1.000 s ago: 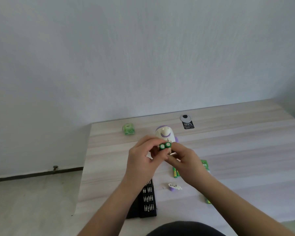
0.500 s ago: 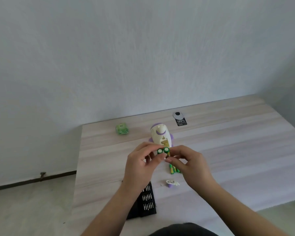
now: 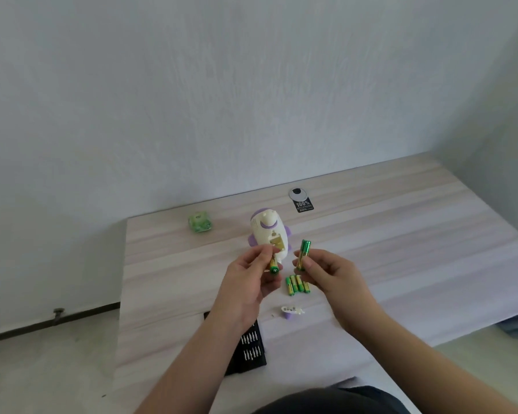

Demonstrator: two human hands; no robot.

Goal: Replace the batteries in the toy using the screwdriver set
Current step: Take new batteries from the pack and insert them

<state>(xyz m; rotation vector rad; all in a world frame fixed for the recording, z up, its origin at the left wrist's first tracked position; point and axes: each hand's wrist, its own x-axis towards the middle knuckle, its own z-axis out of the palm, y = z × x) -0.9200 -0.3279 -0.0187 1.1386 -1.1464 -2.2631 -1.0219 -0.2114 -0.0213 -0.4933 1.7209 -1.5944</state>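
With its battery slot open, the toy (image 3: pixel 269 234) stands on the worktop (image 3: pixel 401 240); just in front, each hand pinches one battery, left hand (image 3: pixel 248 283), right hand (image 3: pixel 331 274), likely for loading.

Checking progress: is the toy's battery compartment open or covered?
Open. The toy lies with its yellowish bay exposed, and the detached cover sits on the table.

Near the far edge of my pale wood-grain table (image 3: pixel 401 234) sits a small green crumpled packet (image 3: pixel 200 224), toward the far left corner. Well to its right, also by the far edge, lies a black tag with a round silver top (image 3: pixel 301 200), printed "100%".
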